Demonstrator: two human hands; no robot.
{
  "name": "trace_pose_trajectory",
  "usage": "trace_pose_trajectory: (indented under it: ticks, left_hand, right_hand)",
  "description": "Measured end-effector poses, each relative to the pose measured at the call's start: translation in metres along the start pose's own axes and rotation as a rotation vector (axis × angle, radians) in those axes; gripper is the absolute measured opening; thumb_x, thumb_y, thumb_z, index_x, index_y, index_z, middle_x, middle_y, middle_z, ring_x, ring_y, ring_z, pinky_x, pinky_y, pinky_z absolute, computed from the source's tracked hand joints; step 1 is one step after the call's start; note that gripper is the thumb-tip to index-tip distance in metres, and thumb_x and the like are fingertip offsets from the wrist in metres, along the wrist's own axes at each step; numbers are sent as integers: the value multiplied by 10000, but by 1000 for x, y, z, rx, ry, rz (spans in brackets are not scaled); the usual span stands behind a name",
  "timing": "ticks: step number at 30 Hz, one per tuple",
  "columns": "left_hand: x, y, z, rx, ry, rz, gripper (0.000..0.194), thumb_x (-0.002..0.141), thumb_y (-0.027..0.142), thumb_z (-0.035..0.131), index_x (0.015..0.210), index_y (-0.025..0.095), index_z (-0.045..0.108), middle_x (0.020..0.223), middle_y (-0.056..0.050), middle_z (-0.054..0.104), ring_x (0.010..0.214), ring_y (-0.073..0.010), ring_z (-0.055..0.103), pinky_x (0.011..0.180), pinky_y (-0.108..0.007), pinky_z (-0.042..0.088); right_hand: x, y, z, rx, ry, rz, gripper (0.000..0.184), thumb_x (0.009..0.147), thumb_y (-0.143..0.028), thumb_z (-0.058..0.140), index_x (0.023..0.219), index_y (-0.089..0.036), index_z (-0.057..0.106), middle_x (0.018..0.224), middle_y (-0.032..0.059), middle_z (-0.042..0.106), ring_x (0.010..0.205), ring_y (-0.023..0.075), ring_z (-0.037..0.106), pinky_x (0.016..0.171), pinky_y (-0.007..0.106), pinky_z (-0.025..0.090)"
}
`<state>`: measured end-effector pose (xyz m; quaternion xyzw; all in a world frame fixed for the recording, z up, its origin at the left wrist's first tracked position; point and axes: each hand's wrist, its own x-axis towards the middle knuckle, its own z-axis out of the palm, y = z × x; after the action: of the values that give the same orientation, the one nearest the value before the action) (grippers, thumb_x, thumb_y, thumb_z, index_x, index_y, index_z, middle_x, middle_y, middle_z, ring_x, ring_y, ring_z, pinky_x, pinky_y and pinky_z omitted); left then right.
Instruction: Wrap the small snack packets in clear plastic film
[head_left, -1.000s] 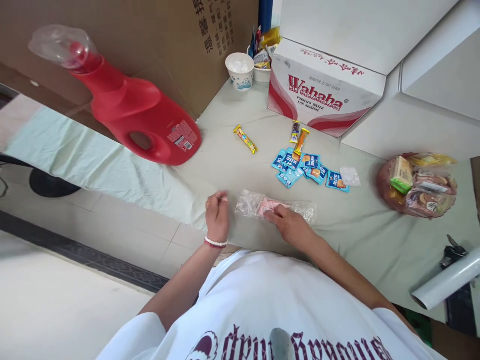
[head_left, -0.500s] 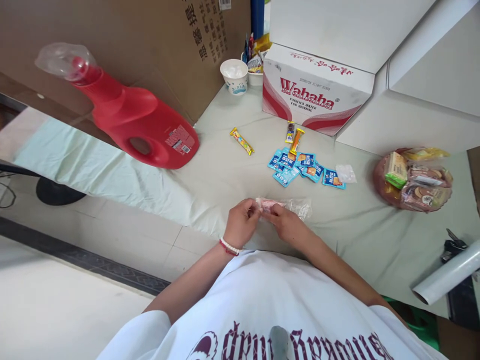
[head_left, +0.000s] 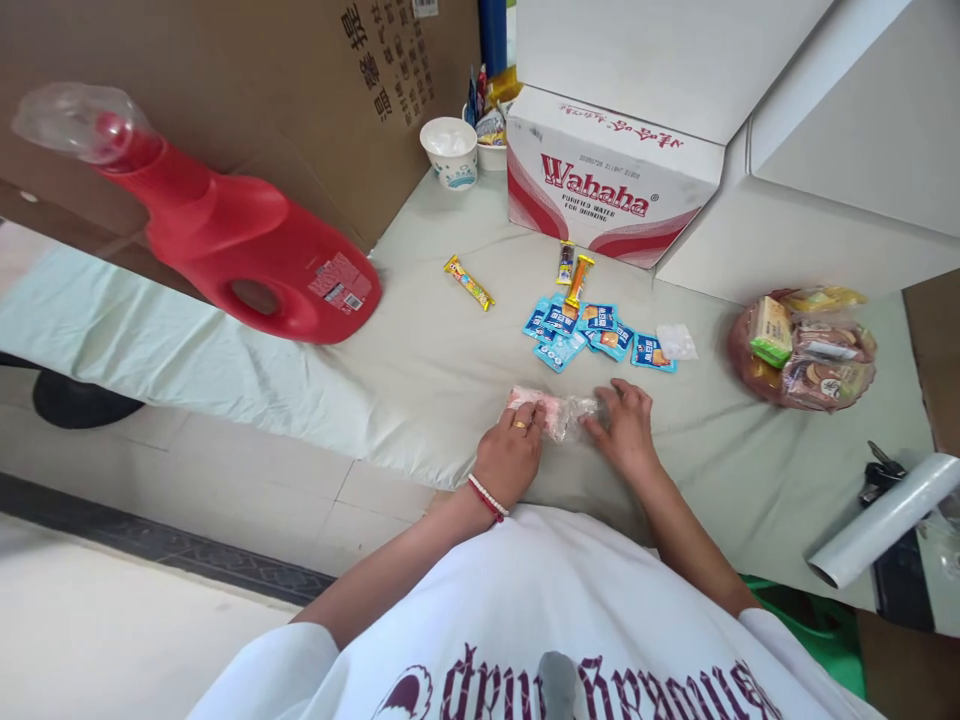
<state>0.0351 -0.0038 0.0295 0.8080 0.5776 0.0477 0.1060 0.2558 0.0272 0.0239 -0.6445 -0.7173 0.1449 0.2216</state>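
A pink-and-white packet with a crinkled clear plastic bag around its right end lies on the cloth-covered table in front of me. My left hand, wearing a ring and a bead bracelet, rests over the packet with its fingers closed on it. At the plastic's right end is my right hand, thumb and fingers apart, the thumb touching the film. Beyond them lie several blue snack sachets, a small white packet, an orange-wrapped bar, a dark-wrapped bar and a yellow-wrapped bar.
A large red jug stands at left against a brown carton. A white paper cup and a Wahaha water box stand at the back. A snack basket and a roll of film are on the right.
My hands have moved apart; the right has gone rightward to the plastic's end and spread its fingers. The left now covers the packet from above. The view has shifted slightly.
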Motion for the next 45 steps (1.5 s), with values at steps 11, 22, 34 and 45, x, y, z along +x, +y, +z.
trace_pose_trajectory:
  ticks: [11, 22, 34, 45]
  left_hand:
    - [3, 1, -7, 72, -23, 60, 489, 988, 133, 442, 1465, 193, 529, 1365, -148, 632, 1123, -274, 587, 732, -372, 510]
    - [-6, -33, 9, -442, 227, 91, 426, 837, 91, 496, 1208, 172, 690, 1276, -128, 662, 1193, -254, 598, 1026, -423, 503]
    - [12, -20, -11, -784, 246, -187, 131, 898, 304, 600, 947, 187, 634, 950, -76, 667, 903, -216, 638, 821, -362, 542]
    - [4, 16, 9, -1165, -174, 443, 598, 866, 128, 535, 1445, 277, 501, 1462, -105, 598, 1340, -278, 591, 1111, -459, 512]
  right_hand:
    - [28, -43, -25, 490, -284, 203, 148, 916, -386, 550, 878, -246, 523, 616, -53, 547, 531, 151, 523, 544, 265, 406]
    - [49, -82, 35, 283, -355, -95, 189, 983, -218, 471, 911, -199, 644, 851, 54, 674, 834, 196, 611, 784, 297, 453]
    - [-1, -82, 18, 575, -238, -17, 255, 1025, -384, 494, 1201, -224, 584, 1105, 103, 607, 1000, 231, 603, 906, 404, 527]
    - [-62, -30, -10, 1014, -50, 474, 514, 887, -603, 689, 1232, -239, 575, 1200, 75, 694, 1111, 234, 652, 1022, 413, 510]
